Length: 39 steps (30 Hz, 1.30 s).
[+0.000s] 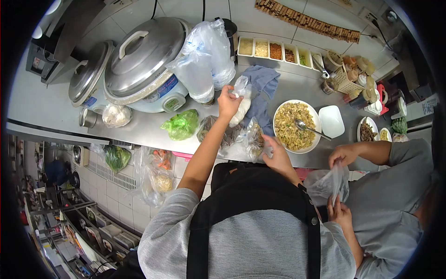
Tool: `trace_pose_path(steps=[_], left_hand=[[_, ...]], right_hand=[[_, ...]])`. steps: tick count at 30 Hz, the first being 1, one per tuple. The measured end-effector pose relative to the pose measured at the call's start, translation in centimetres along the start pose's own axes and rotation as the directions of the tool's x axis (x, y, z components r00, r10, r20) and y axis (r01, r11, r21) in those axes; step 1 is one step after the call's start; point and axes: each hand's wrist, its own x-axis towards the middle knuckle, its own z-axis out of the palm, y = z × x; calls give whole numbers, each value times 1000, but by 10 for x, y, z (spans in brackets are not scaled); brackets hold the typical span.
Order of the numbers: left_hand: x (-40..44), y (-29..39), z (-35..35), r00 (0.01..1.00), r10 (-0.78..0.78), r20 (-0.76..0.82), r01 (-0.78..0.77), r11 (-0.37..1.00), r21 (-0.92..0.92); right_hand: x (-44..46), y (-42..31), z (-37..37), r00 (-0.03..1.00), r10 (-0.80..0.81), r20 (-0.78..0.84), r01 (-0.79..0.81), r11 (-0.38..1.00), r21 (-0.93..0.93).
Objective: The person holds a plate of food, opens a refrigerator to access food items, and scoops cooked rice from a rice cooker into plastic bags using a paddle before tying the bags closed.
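Note:
My left hand (229, 103) pinches the gathered top of a clear plastic bag (240, 111) with something white inside, over the steel counter. My right hand (278, 154) is at the counter's front edge, with thumb and forefinger apart. Its forefinger reaches the side of a clear bag of brown food (254, 140); whether it touches is hard to tell. More bags of dark food (209, 128) lie to the left, partly behind my left forearm. A blue cloth (261, 83) lies behind the white-filled bag. On the right is a bowl of chopped food (293, 126) with a spoon (311, 129) in it.
To my right, a co-worker's hands (341, 158) hold a clear plastic bag (327, 182). A white dish (331, 122) stands beside the bowl. Large cookers (144, 60), hanging plastic bags (204, 60) and bagged greens (180, 124) are left; ingredient trays (275, 52) line the back.

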Motion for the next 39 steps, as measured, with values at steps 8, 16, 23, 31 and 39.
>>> trace_pose_path(steps=[8,16,23,31,39], left_hand=[[-20,-21,-5,998,0,61,17,959,-283],[-26,-17,-35,994,30,109,-8,981,-196],[-17,-15,-34,976,154,152,-124,974,-190],[-1,-28,-17,901,277,333,-248,960,-128],[6,-43,-10,950,87,300,-52,991,-123]], right_hand=[[68,-12,13,987,-69,-147,83,992,94],[149,-16,37,981,-43,-189,35,998,-43],[168,22,79,988,-146,-57,108,895,-433],[155,37,83,932,-266,-245,226,958,-179],[162,50,91,961,-64,-269,75,997,31]])
